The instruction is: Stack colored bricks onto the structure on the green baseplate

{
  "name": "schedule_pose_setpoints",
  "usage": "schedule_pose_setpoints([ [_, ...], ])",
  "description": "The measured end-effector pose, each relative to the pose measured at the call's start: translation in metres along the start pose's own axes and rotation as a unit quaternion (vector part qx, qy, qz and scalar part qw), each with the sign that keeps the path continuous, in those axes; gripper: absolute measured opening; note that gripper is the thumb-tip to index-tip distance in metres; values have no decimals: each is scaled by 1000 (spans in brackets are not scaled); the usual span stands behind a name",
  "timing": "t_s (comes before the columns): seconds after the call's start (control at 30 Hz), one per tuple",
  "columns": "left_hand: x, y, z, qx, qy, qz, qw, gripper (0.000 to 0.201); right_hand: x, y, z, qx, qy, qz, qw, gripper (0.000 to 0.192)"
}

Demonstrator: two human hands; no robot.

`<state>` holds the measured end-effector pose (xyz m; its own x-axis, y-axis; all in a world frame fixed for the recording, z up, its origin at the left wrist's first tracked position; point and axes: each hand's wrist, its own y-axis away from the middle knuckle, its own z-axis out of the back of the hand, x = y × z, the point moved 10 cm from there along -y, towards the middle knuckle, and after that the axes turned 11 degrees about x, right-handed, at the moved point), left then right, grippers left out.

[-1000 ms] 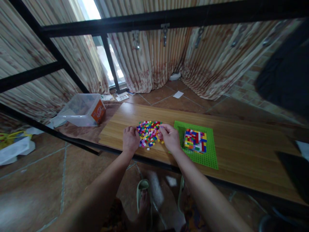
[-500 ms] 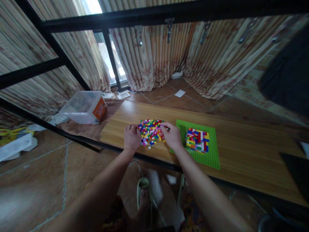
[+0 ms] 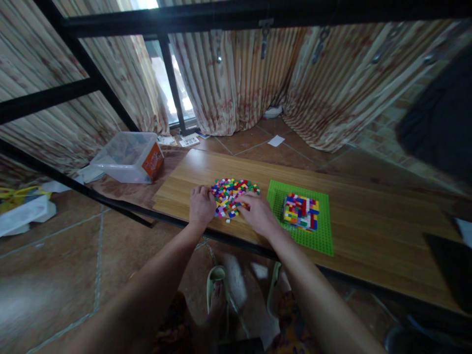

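Observation:
A pile of small loose bricks (image 3: 233,191) in many colours lies on the low wooden table (image 3: 368,231). My left hand (image 3: 201,206) rests curled at the pile's left edge, touching it. My right hand (image 3: 257,212) lies over the pile's near right corner, fingers bent down onto the bricks; whether it grips one is hidden. To the right sits a green baseplate (image 3: 320,236) carrying a squat multicoloured brick block (image 3: 300,211).
A clear plastic tub (image 3: 127,157) with an orange label stands on the floor at the left. Black metal bars (image 3: 92,83) cross overhead and in front. Curtains hang behind. My feet in green sandals (image 3: 217,285) are under the table's near edge.
My right hand has slid from the pile's far right side toward its near right corner. My left hand has stayed at the pile's left edge. The view has shifted slightly.

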<state>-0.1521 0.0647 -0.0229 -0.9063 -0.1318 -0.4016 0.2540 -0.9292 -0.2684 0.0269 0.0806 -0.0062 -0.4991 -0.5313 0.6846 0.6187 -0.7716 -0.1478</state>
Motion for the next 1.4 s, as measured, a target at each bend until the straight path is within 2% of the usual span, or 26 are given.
schedule_pose_setpoints([
  [0.1, 0, 0, -1, 2, -2, 0, 1000, 21, 15, 6, -23, 84, 55, 18, 995, 19],
  [0.17, 0, -1, -2, 7, -3, -2, 1000, 21, 17, 9, -33, 115, 91, 10, 989, 20],
  [0.33, 1, 0, -2, 2, 5, -3, 1000, 21, 15, 9, -39, 133, 148, -29, 979, 17],
  [0.47, 1, 0, -2, 0, 7, -5, 1000, 20, 16, 8, -35, 127, 147, -41, 980, 12],
  [0.57, 1, 0, -2, 3, 9, -5, 1000, 20, 15, 7, -26, 92, 95, -34, 991, 9],
  [0.67, 0, 0, -1, 3, 6, -2, 1000, 20, 5, 6, -7, 6, -12, -39, 999, 9],
  [0.77, -1, 0, 0, 5, 2, 0, 1000, 20, -16, 8, 6, -65, -160, -70, 982, 16],
  [0.93, 0, -1, 0, 4, 7, 2, 1000, 20, -36, 7, 8, -83, -296, -111, 945, 18],
  [1.13, 0, -1, -1, 7, -4, 0, 1000, 20, -34, 3, 3, -84, -443, -106, 886, 32],
  [1.27, 0, -1, -1, 9, -6, 2, 1000, 21, -31, 4, 8, -95, -440, -94, 888, 31],
  [1.4, -1, -1, 0, 12, 5, 4, 1000, 20, -40, 8, 9, -127, -451, -122, 875, 30],
])
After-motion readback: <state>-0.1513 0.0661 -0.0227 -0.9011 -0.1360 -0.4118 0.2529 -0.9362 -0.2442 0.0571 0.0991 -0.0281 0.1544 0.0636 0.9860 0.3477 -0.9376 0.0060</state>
